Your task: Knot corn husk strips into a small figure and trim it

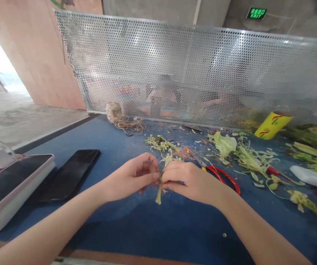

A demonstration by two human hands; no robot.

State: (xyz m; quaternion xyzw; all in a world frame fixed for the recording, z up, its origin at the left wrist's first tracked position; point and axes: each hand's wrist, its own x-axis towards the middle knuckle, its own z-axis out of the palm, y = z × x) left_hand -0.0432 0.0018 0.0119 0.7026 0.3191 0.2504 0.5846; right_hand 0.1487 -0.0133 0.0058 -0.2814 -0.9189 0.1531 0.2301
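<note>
Over the middle of the blue table, a small bunch of pale green plant stems (158, 197) is held between my two hands, its cut ends pointing towards me. My left hand (136, 175) is closed in a pinch, with thumb and fingertips at the bunch's left side. Curled around its right side are the fingers of my right hand (187, 178), which hide part of it. Just beyond lies another small heap of green sprigs (159, 142). Scissors with red handles (224, 176) lie right beside my right hand, partly covered by it.
A roll of twine (114, 111) with loose strands stands far left. A black phone (72, 175) and a pale-cased device (17, 191) lie left. To the right are wilted leaves (224, 145), a yellow tube (273, 126) and a white handle (313, 177). A perforated metal screen (147, 48) borders the back; people sit behind it.
</note>
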